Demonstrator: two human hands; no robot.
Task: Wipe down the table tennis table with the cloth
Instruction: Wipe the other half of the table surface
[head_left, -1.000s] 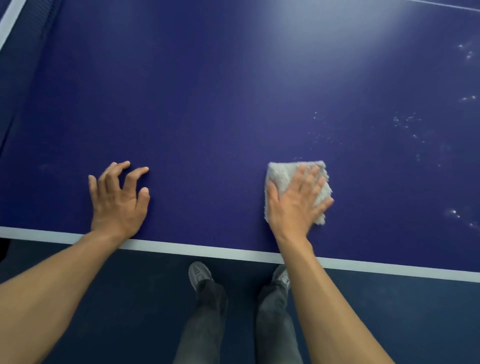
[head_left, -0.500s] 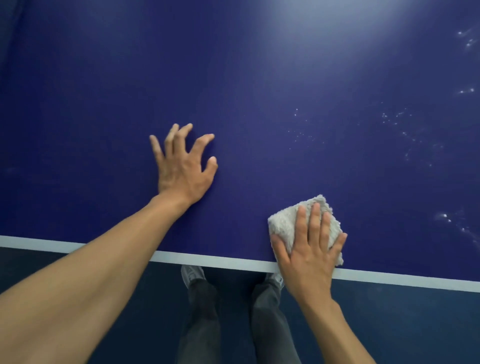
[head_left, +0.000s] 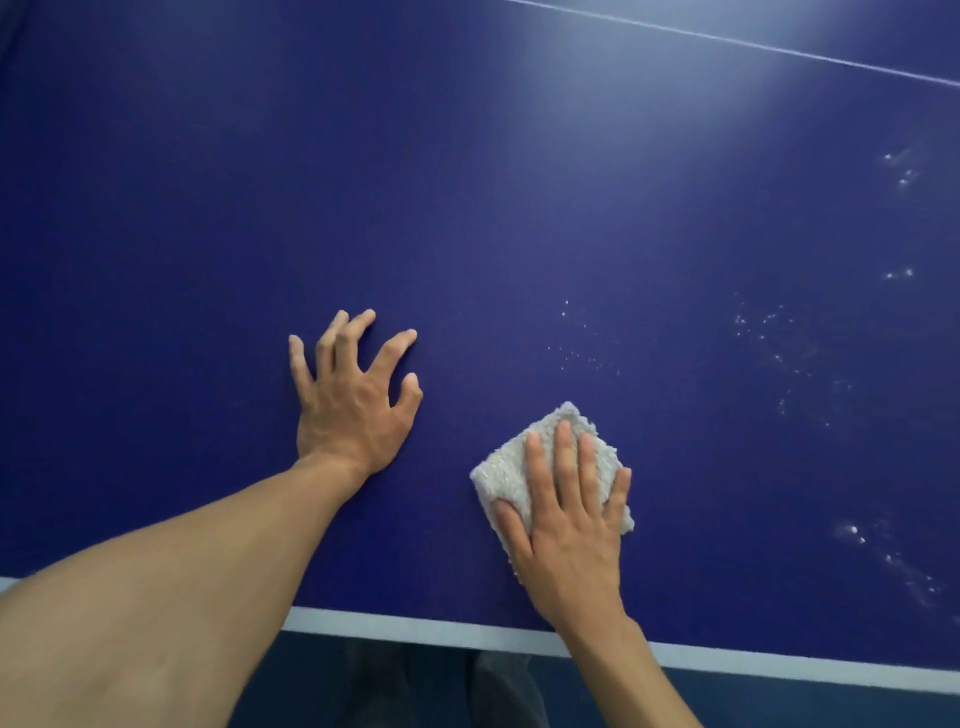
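Note:
The dark blue table tennis table fills the view, with a white line along its near edge. A folded grey-white cloth lies on it a little in from that edge. My right hand presses flat on the cloth with straight fingers. To the left of the cloth, my left hand rests on the bare table with fingers spread and slightly arched, holding nothing.
Patches of white specks dot the table to the right of the cloth and beyond it. A thin white line crosses the far right corner. Dark floor and my trouser legs show below the table edge.
My right hand has slid the cloth from the white edge line farther onto the table. My left hand stays planted on the table.

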